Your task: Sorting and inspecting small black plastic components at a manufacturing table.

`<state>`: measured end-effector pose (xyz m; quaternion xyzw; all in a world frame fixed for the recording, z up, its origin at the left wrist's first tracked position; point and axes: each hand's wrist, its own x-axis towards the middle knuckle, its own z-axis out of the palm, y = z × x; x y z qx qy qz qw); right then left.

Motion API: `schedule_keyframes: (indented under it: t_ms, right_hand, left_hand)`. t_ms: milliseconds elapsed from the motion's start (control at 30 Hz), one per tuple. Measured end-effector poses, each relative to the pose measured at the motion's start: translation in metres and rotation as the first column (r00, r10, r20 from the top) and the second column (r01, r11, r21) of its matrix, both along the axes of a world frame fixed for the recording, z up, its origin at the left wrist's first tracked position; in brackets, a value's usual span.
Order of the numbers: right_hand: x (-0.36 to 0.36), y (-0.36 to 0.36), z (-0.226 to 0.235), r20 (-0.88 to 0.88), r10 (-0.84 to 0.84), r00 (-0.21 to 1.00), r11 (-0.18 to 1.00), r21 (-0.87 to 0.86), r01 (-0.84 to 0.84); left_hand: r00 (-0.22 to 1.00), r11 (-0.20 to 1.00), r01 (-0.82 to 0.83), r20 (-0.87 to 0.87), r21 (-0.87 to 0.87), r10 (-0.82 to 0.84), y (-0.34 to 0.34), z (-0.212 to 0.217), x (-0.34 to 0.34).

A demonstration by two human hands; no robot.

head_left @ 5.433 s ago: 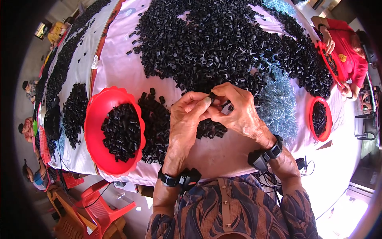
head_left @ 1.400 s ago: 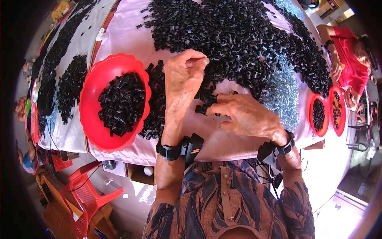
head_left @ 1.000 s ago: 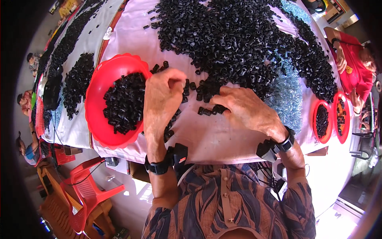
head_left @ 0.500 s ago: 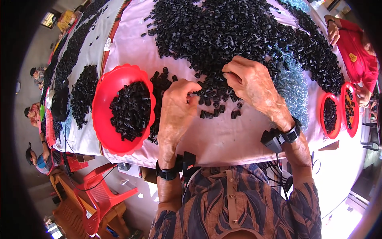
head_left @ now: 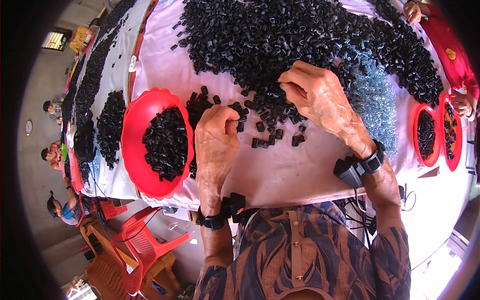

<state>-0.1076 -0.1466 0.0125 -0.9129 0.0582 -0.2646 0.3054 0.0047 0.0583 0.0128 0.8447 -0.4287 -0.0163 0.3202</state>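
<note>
A large heap of small black plastic caps spreads over the cloth-covered table before me. My right hand is at the heap's near edge, thumb and fingers pinched together; whatever they hold is hidden. My left hand is curled closed beside a small pile of the same caps, its fingertips close to a few black pieces. I cannot make out what is inside it. Several loose caps lie between the hands. Left of my left hand, a red scalloped bowl holds many black pieces.
Small clear bluish pieces are piled right of my right hand. Two red bowls stand at the right edge, near another person's hand. More black piles lie left. A red plastic chair is below the table.
My left hand has shifted slightly left and down, its fingers closing more. The right hand stays at the heap's edge. The whole view has turned a little.
</note>
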Motion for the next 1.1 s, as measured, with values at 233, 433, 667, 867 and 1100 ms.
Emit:
schedule_keyframes:
  t_ms: [233,433,667,867,1100]
  right_hand:
    - [0.0,-0.002,-0.004,0.047,-0.01,0.999,1.0,-0.026,0.011]
    - [0.0,-0.001,-0.002,0.08,-0.019,0.997,0.996,-0.087,0.026]
    - [0.0,-0.004,-0.006,0.068,-0.021,0.997,0.993,-0.113,0.029]
    - [0.0,-0.005,-0.007,0.083,-0.022,0.996,0.991,-0.13,0.032]
    - [-0.002,-0.006,-0.006,0.065,-0.022,0.998,0.989,-0.143,0.031]
  left_hand:
    - [0.996,0.993,-0.087,-0.009,-0.075,0.086,0.003,-0.001,-0.003]
    - [0.996,0.996,0.085,-0.033,-0.026,-0.086,-0.005,0.003,-0.006]
    - [0.98,0.976,0.201,-0.022,0.078,-0.2,-0.024,0.015,-0.014]
    - [0.977,0.97,0.168,0.1,0.174,-0.188,-0.018,0.013,-0.008]
    - [0.978,0.99,0.059,0.193,0.128,-0.084,-0.011,0.011,0.0]
